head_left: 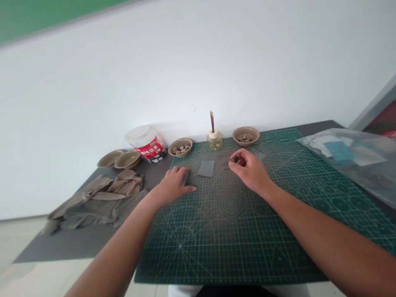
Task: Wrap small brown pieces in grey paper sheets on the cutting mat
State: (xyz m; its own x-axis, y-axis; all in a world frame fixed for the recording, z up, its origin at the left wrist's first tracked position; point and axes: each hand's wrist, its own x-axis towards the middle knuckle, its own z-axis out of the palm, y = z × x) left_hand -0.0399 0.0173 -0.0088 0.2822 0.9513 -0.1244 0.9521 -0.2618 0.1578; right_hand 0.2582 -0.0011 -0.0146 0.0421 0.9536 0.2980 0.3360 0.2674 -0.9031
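Observation:
My left hand (174,184) lies low over the cutting mat's left edge, thumb and fingers apart. It touches or covers a small grey sheet (185,178), which is partly hidden under the fingers. Thumb and fingers of my right hand (250,168) are pinched around a small dark piece (232,160), blurred at the fingertips. Below that pinch a reddish-brown sheet (224,159) rests on the green cutting mat (204,239). Between my hands lies another grey square sheet (206,168). A third grey sheet (258,154) shows behind the right hand.
Two bowls, left (180,153) and right (246,141), contain small brown pieces. Between them stands a reed diffuser (214,140). To the left are a red-labelled jar (150,146), stacked-looking bowls (127,160) and crumpled brown cloth (102,198). A clear plastic bag (355,159) lies at right.

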